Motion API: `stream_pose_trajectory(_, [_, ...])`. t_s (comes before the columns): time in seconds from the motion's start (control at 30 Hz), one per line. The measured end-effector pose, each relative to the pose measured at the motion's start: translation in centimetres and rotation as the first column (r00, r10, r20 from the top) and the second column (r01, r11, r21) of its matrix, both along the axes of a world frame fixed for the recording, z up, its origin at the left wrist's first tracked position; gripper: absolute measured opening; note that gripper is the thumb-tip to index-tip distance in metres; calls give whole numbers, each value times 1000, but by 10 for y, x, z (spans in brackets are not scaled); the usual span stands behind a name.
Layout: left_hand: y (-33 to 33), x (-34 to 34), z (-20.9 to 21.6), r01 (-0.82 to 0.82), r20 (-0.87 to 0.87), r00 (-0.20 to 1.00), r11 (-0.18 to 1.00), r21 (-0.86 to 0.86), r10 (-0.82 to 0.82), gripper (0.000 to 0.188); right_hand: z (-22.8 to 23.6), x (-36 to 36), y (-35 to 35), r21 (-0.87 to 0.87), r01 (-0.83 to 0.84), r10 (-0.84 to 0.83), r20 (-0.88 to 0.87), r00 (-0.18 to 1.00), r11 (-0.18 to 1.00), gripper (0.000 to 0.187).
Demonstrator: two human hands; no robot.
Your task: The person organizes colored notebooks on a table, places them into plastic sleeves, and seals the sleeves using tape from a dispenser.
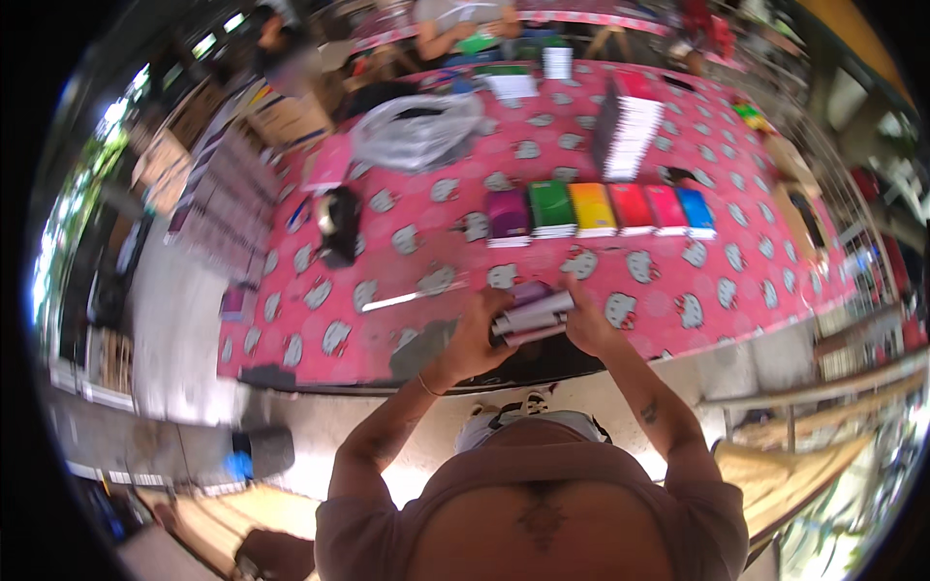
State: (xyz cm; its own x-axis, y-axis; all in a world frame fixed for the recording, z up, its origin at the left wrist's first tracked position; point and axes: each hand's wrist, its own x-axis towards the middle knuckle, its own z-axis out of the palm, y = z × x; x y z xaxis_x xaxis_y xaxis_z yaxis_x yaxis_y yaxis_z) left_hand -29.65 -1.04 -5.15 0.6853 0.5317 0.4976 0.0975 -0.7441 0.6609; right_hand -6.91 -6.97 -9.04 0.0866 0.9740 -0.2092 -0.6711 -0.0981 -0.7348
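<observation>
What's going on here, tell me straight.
A person holds a small stack of notebooks between the left grip and the right grip, close to the near edge of the pink patterned tablecloth. Beyond, six notebook piles stand in a row, purple at the left end, blue at the right, with a taller stack behind them. Farther off, another person has something green in hand.

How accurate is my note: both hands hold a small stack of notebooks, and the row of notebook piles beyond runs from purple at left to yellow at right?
One slip: the head view shows a blue pile at the right end, not a yellow one. The rest stands: the left hand and right hand hold a small stack of notebooks, and the purple pile is at the left end.
</observation>
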Motion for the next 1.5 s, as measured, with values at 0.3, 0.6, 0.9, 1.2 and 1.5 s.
stream_pose_trajectory(0.3, [45,-152,-64,60,298,936,745,-664,189,83,-43,-175,68,391,-305,11,599,800,868,85])
stream_pose_trajectory(0.6, [56,-185,-97,-98,95,980,834,-544,178,96,-50,-213,68,432,-191,-115,589,800,881,99])
stream_pose_trajectory(0.9, [83,-197,-48,-202,-307,950,862,-464,57,101,-56,-198,89,167,-390,140,750,646,906,97])
stream_pose_trajectory(1.2, [50,-150,20,-129,-513,770,881,456,378,92,-52,-203,83,242,-356,74,728,681,903,91])
stream_pose_trajectory(1.5, [111,-165,-28,-687,-310,726,624,-372,615,76,-63,-110,126,-14,-422,-89,971,-222,906,115])
